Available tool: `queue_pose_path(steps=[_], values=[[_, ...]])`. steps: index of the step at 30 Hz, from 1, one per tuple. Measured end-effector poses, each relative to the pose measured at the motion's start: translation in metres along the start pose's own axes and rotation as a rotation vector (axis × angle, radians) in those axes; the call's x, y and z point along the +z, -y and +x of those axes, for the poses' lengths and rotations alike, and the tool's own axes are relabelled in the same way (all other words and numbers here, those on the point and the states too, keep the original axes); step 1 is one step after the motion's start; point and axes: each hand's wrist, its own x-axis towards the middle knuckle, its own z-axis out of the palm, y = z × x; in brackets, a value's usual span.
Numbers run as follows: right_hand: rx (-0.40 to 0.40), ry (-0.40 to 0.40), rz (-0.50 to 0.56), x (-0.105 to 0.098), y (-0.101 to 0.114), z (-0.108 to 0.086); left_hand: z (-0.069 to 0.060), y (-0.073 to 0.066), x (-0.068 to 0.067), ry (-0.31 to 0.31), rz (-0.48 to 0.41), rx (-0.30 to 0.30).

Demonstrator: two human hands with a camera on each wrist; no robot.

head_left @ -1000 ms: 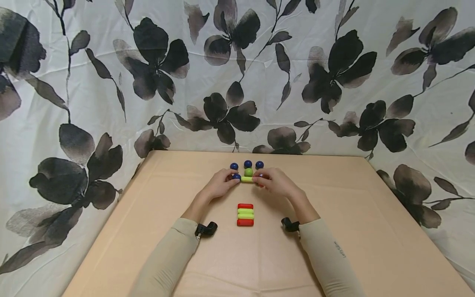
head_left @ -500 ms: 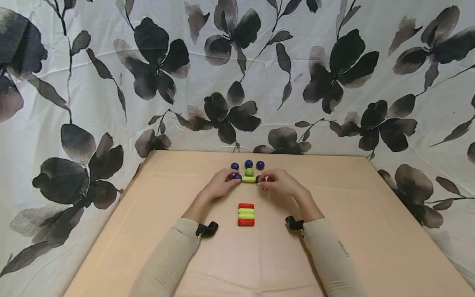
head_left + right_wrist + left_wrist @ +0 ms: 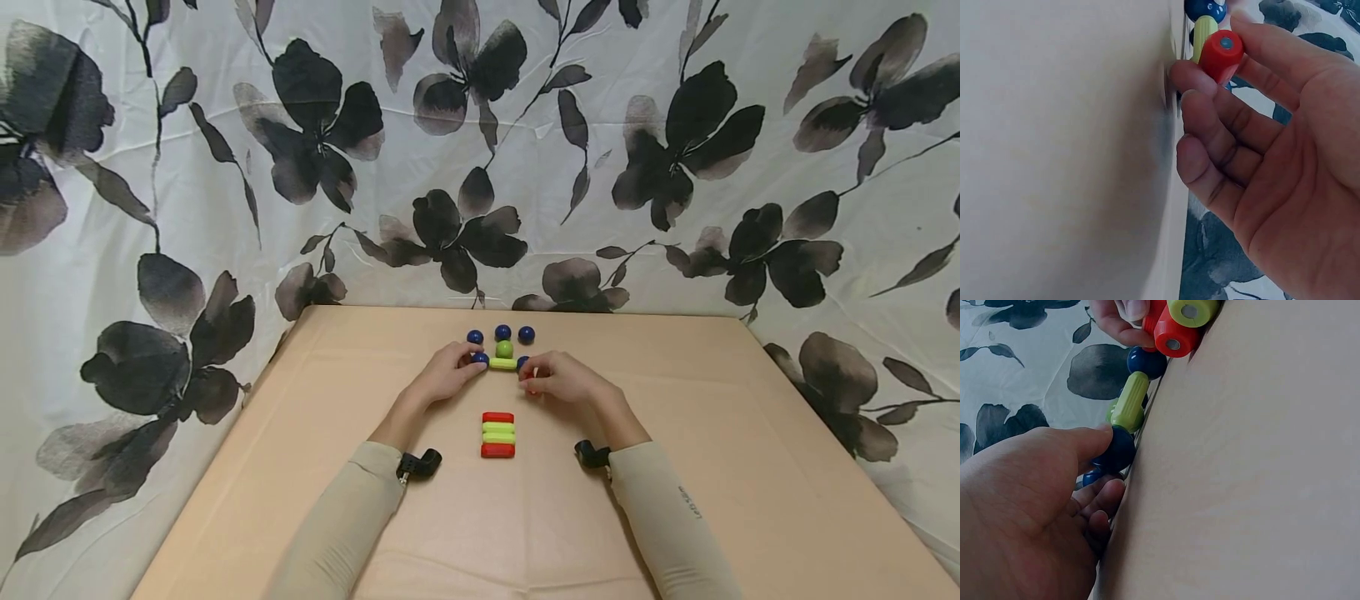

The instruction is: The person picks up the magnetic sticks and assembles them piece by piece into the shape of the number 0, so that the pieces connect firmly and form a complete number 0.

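Observation:
The left hand [image 3: 444, 372] pinches a dark blue ball [image 3: 1120, 450] between thumb and fingers. From that ball a light green rod [image 3: 1130, 402] runs to another blue ball [image 3: 1147, 363]. The right hand [image 3: 570, 385] holds a red rod [image 3: 1220, 57] between thumb and index finger, beside this second ball; its other fingers are curled loosely. Whether the red rod touches the ball cannot be told. A green ball [image 3: 505, 349] sits behind the green rod, with blue balls [image 3: 503, 332] behind and to the sides.
Nearer the body on the table [image 3: 420, 533], red rods [image 3: 498, 451] and light green rods [image 3: 498, 437] lie side by side in a short stack. A floral cloth [image 3: 555, 175] hangs beyond the far table edge.
The right hand first shifted slightly right, uncovering more of the blue ball by the green rod, then moved slightly back left. The left hand keeps its hold on its ball.

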Motion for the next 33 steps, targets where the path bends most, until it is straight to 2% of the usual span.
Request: queue_pose_path(steps=[16,23,27,30,33], values=[[0.048,-0.044,-0.068,0.004,0.003,0.002,0.000,0.002,0.001,-0.003,-0.010,-0.007],[0.129,-0.129,-0.069,-0.003,0.011,-0.003,0.001,0.002,0.000,-0.009,-0.016,-0.003],[0.163,-0.228,-0.092,-0.008,0.012,-0.002,0.001,0.001,0.000,-0.008,-0.011,-0.004],[0.142,-0.299,-0.085,-0.008,0.007,0.004,0.002,0.002,0.001,-0.008,-0.003,-0.001],[0.100,-0.300,0.042,-0.005,-0.005,0.011,0.003,0.001,0.002,-0.008,-0.001,-0.001]])
